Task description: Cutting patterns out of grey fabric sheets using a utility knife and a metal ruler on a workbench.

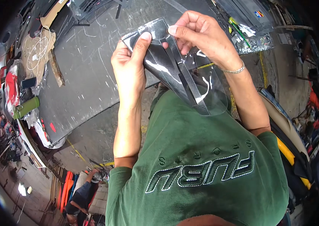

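Note:
Both my hands hold up a black fabric piece [163, 58] joined to a clear plastic sheet [216, 92], above the near edge of a dark worktable. My left hand [131, 62] grips its upper left part, thumb on top and fingers mostly hidden beneath. My right hand [203, 37] pinches the upper right edge between thumb and bent fingers. A long slit or gap runs down the black part, and a fingertip shows through near its top. The clear sheet hangs rounded and shiny at the lower right, in front of my green shirt.
The scratched dark worktable [80, 86] spreads beyond my hands. On its left lie cardboard [29, 52] with a white cable, a wooden stick [56, 69] and a green roll [27, 108]. Green-handled tools [239, 32] lie at the far right. Another person [79, 199] bends down at the lower left.

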A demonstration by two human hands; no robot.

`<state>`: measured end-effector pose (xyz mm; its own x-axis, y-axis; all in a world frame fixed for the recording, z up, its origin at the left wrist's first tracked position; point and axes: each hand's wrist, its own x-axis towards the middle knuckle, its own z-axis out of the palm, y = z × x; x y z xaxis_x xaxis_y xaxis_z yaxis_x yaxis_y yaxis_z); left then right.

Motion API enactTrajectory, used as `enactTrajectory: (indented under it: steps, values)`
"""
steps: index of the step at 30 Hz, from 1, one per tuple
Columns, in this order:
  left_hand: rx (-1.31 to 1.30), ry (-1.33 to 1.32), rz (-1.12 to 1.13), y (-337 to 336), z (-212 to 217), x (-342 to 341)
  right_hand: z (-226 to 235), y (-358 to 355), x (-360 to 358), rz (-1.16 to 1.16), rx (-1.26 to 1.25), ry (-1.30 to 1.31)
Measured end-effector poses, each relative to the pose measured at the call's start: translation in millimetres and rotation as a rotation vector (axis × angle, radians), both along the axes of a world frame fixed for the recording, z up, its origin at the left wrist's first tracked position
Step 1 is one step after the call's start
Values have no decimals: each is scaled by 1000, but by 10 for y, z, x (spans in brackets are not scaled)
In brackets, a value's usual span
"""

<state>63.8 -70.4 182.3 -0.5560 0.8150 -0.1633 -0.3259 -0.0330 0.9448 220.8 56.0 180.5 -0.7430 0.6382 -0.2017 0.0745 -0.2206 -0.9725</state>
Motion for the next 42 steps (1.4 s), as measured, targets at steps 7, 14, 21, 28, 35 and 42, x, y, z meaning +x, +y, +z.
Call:
enactTrajectory:
  steps: [7, 14, 21, 28, 35, 42]
  values:
    - [30, -35, -24, 20, -27, -16, -11, -7, 5, -42, 20, -32]
    - [51, -57, 44, 59, -144, -22, -35, 4, -70, -145, 352, 48]
    - [180, -106, 19, 154, -372, -450, 493, 144, -243, -104, 1127, 261]
    - [-202, 56, 151, -223, -1419, -606, -765, 1, 489, 253, 1398, -295]
    - [-549, 316, 91, -753, -1589, -581, -1516, 173, 1324, -208, 1052, -555]
    - [-478, 1500, -127, -691, -1450, -448, -1683, 500, 1121, -97, 1279, -741]
